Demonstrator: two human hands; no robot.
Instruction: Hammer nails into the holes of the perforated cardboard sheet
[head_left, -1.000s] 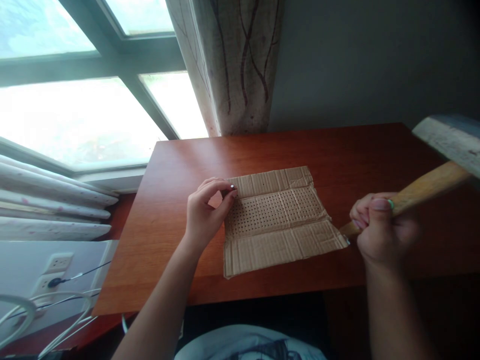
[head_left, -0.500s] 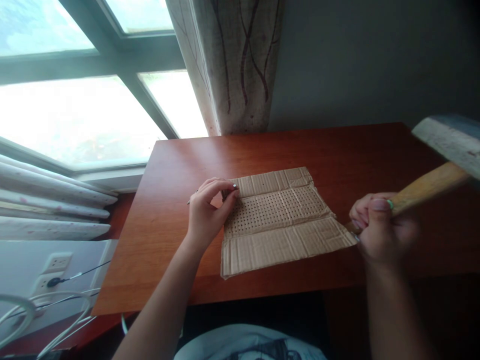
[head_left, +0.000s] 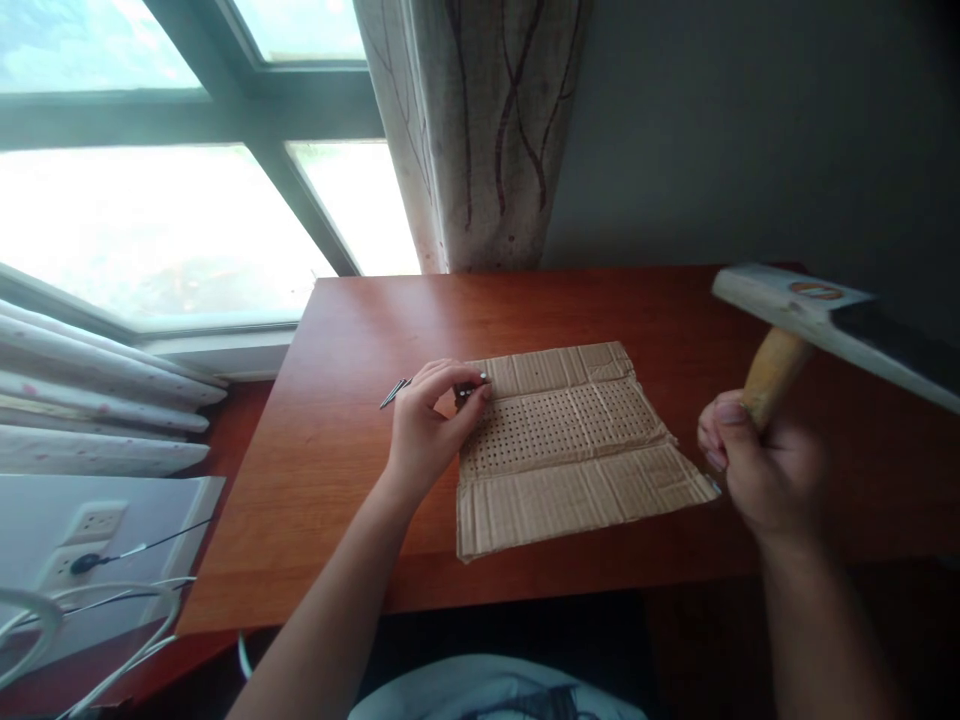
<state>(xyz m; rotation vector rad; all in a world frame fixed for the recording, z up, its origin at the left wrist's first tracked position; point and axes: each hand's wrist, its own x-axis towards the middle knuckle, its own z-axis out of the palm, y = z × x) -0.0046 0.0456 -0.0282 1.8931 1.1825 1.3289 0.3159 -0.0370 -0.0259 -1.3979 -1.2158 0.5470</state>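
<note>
My right hand [head_left: 757, 460] is wrapped round the wooden handle of a hammer [head_left: 780, 365], raised above the table's right side. The hammer's metal head tapers to the right. At the upper left of a flat cardboard sheet [head_left: 551, 500], my left hand [head_left: 435, 415] pinches a nail [head_left: 484, 377] between thumb and fingertips, its round head showing. Rows of small holes cover the cardboard's middle band. Another nail head seems to show just below the fingertips. Several loose nails [head_left: 394, 393] lie on the table left of my left hand.
The reddish wooden table [head_left: 322, 480] stands against a dark wall and a window. A patterned curtain [head_left: 495, 140] hangs at its back edge. To the lower left are a wall socket [head_left: 82, 540] and white cables [head_left: 169, 610].
The hammer has swung left and its head now stands more over the table. My left hand still pinches at the cardboard's upper left. The view has shifted slightly.
</note>
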